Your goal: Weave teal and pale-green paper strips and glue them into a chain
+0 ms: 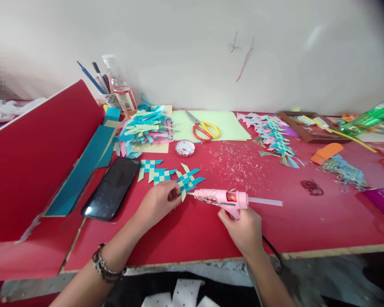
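Observation:
My right hand (244, 230) is wrapped round the grip of a pink hot glue gun (216, 196). A clear glue stick (265, 201) juts from its rear, and the nozzle points left at a woven paper fish (187, 179) in blue and pale green. With pinched fingers my left hand (161, 200) holds the lower left end of that fish; the fingertips are partly hidden. Just behind the left hand lie two more woven paper pieces (150, 168) of the same colours. A black phone (112, 187) rests to the left.
Scissors (202, 130) lie on pale green paper (224, 121). Cut paper strips (145, 130) are heaped back left, near a bottle (124, 94). A round dish (184, 148) sits mid-table. Finished woven strings (270, 134) lie back right. A red board (45, 157) stands at left.

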The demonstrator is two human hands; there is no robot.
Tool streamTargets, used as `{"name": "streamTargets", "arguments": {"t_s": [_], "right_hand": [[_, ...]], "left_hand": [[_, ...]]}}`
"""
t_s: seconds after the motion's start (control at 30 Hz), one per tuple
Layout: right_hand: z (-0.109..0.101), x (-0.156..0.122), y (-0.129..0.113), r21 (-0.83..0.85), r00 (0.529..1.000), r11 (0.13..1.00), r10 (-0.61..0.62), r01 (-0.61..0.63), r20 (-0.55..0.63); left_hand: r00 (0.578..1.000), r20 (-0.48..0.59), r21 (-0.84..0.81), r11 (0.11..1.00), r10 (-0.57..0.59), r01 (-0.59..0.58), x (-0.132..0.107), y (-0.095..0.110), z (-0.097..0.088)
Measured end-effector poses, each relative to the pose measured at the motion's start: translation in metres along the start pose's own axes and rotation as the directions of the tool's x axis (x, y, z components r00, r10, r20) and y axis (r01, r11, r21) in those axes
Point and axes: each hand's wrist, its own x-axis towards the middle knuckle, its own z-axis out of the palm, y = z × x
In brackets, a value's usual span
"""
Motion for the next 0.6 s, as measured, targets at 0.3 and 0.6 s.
{"name": "streamTargets", "arguments": {"t_s": [0.3,0.6], "right_hand": [[-0.003,0.0009,-0.0006,0.043,1.0,0.999,-0.015,0.015,-0.006],[-0.0045,-0.0009,-0.0004,0.114,0.995,0.989,0.092,-0.094,0.026]], "left_hand": [[1.0,-0.007,0.009,1.0,0.004,-0.004,0.0003,-0.0009,0.001],[1.0,0.003,0.001,1.0,-0.007,0.007,0.0009,0.0008,-0.002]]}}
